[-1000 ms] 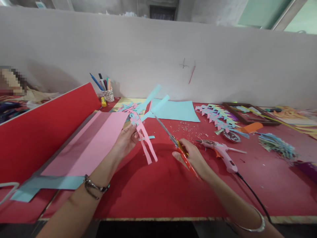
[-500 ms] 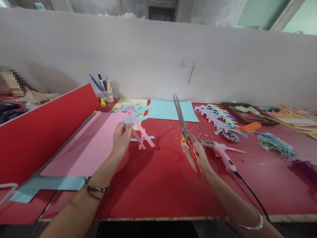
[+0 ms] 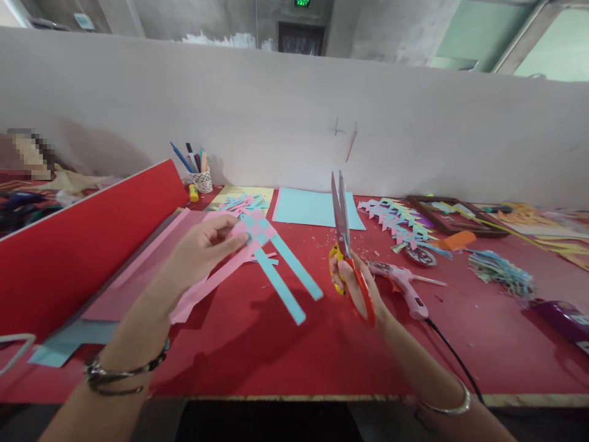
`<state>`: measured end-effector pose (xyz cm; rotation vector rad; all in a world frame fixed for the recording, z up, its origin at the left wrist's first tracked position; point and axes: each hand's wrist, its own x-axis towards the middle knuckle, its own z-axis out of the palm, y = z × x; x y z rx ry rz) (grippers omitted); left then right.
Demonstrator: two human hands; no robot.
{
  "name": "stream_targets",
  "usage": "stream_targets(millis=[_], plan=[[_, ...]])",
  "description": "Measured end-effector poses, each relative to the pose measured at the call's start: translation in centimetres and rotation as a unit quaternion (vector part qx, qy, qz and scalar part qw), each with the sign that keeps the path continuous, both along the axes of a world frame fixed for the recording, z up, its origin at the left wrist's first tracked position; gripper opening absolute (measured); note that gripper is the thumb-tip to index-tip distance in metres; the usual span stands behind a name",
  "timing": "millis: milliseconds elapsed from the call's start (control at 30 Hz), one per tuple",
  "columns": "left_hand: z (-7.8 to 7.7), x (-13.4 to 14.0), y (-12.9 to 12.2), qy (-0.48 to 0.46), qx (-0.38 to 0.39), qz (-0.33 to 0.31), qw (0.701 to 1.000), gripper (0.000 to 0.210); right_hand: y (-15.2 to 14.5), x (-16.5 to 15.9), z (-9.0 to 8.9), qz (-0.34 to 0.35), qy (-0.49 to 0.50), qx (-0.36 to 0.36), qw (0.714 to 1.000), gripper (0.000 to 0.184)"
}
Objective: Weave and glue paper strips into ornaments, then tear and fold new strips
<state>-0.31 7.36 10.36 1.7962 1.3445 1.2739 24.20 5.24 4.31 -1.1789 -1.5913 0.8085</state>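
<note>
Pinched in left hand [image 3: 202, 248]: woven paper [image 3: 260, 228], newly turned. Clasped in right hand [image 3: 350, 283]: scissors [image 3: 342, 228]. Blue strips [image 3: 278, 286] seemingly exposed toward five o'clock.

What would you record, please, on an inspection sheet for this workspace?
Surface: red tabletop, small pale scraps strewn beyond the hands.
Job's things: pink-and-blue woven paper with two loose blue strips toward the front; scissors, blades slightly apart.
Clutter: strip pile, jagged paper garlands, dark frame, pen cup.
Grips: left grip pinches the woven paper; right grip holds the scissors by their handles.
Cables: black cord from the pink glue gun to the table's front edge.
Surroundings: pale partition behind the table; lit exit sign beyond.
</note>
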Motion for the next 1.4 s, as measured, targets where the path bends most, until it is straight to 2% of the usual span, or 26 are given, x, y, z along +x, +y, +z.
stream_targets(millis=[100,233,367,500,567,633,667,733,767,867,900,933,967,1033,1100,1200,1267,1400], plan=[[0.6,0.6,-1.2,0.109,-0.082,-0.106,0.985,0.021,-0.3,-0.6,-0.1,0.104,0.122,-0.085,0.983,0.034],[-0.5,2.5,-1.5,0.144,-0.134,-0.186,0.963,0.022,-0.9,-1.6,-0.2,0.197,0.186,-0.129,0.954,0.034],[-1.9,4.2,-1.3,0.153,-0.154,-0.220,0.951,0.020,-1.2,-2.1,0.1,0.215,0.201,-0.136,0.946,0.021],[-1.9,4.2,-0.9,0.123,-0.190,-0.244,0.943,0.020,-1.0,-2.2,0.0,0.182,0.238,-0.151,0.942,0.014],[-1.8,3.2,-0.5,0.066,-0.209,-0.234,0.947,0.023,-0.8,-2.1,-0.4,0.142,0.252,-0.145,0.946,0.013],[-2.2,1.9,-0.1,-0.048,-0.201,-0.150,0.967,0.029,-0.6,-2.1,-0.8,0.102,0.271,-0.134,0.948,0.013],[-2.6,1.3,0.0,-0.106,-0.205,-0.110,0.967,0.034,-0.5,-2.1,-0.9,0.083,0.281,-0.127,0.947,0.013],[-3.7,0.5,-0.2,-0.181,-0.244,-0.072,0.950,0.045,-0.3,-2.1,-1.1,0.054,0.298,-0.111,0.947,0.014],[-4.3,0.3,-0.4,-0.192,-0.266,-0.094,0.940,0.048,-0.3,-2.1,-1.1,0.045,0.301,-0.104,0.947,0.014],[-5.6,1.2,-1.6,-0.109,-0.316,-0.239,0.912,0.056,-0.3,-2.1,-1.2,0.030,0.300,-0.090,0.949,0.015],[-5.7,1.8,-1.9,-0.066,-0.324,-0.273,0.903,0.060,-0.3,-2.1,-1.2,0.031,0.295,-0.087,0.951,0.016],[-5.8,2.5,-2.2,-0.033,-0.317,-0.277,0.907,0.061,-0.3,-2.1,-1.2,0.033,0.289,-0.083,0.953,0.016],[-5.7,3.2,-2.4,-0.005,-0.305,-0.269,0.913,0.058,-0.3,-2.1,-1.2,0.035,0.281,-0.078,0.956,0.016],[-5.5,4.6,-2.7,0.020,-0.276,-0.215,0.937,0.049,-0.4,-2.0,-1.1,0.045,0.263,-0.069,0.961,0.015],[-5.3,5.8,-2.8,0.013,-0.237,-0.161,0.958,0.040,-0.6,-2.0,-0.9,0.054,0.249,-0.064,0.965,0.015],[-4.9,6.7,-2.9,-0.010,-0.187,-0.113,0.976,0.029,-0.6,-2.0,-0.7,0.052,0.236,-0.064,0.968,0.016],[-4.7,7.0,-2.9,-0.019,-0.174,-0.107,0.979,0.024,-0.6,-2.1,-0.7,0.045,0.232,-0.057,0.970,0.018],[-4.5,6.9,-2.7,-0.025,-0.168,-0.147,0.975,0.019,-0.4,-2.1,-1.0,0.045,0.225,-0.041,0.972,0.021]])
